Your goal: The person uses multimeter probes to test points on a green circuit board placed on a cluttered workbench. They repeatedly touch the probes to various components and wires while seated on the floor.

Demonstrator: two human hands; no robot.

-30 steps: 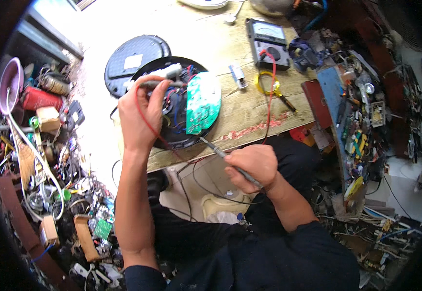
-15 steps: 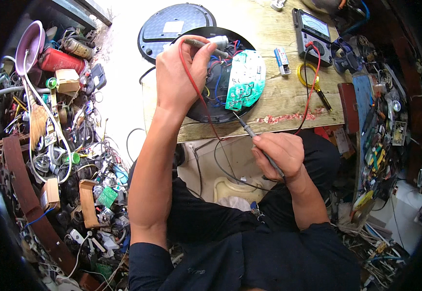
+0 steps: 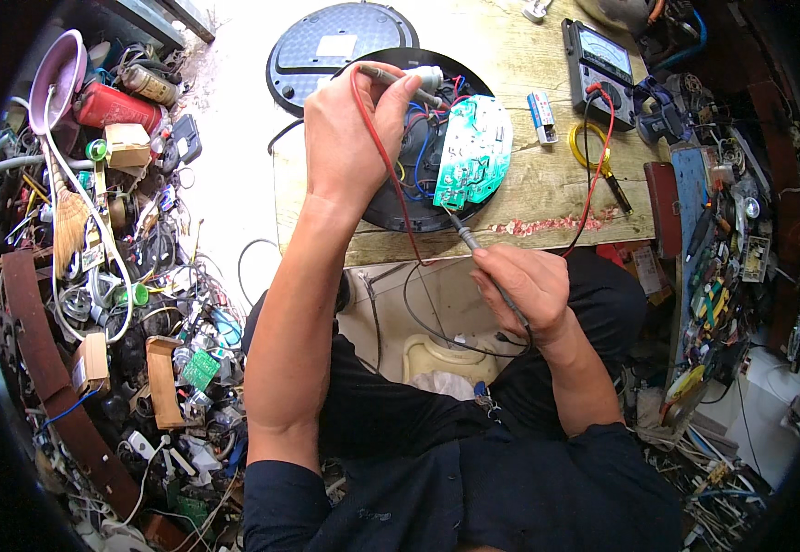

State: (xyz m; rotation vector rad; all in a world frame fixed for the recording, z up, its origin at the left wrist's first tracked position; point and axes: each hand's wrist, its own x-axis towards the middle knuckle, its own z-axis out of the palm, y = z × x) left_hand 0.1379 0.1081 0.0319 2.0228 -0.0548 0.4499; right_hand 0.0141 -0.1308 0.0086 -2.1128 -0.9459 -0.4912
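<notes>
In my left hand [image 3: 352, 138] is a grey test probe [image 3: 429, 99] with a red lead, held at the upper edge of the green circuit board [image 3: 478, 147]. My right hand [image 3: 524, 290] grips a second grey probe [image 3: 464, 233] with a dark lead, its tip at the board's lower left corner; whether it touches, I cannot tell. The board lies in an open round black housing [image 3: 392, 221] with coloured wires and a white cylindrical part. Behind is a round black lid [image 3: 354, 66]. An analog multimeter [image 3: 598, 69], a small box [image 3: 541, 120] and a yellow magnifier [image 3: 591, 147] lie to the right.
The wooden table [image 3: 317, 239] is in front of me. A heap of cables, boards, boxes and a pink basin [image 3: 57, 78] fills the left. A tool-laden blue board [image 3: 690, 202] stands at the right, with more clutter below it. A beige stool [image 3: 427, 359] is under the table.
Over the last second the view has shifted, so table and housing appear higher and farther right. My right probe has moved closer to the board's lower corner; both hands still hold their probes.
</notes>
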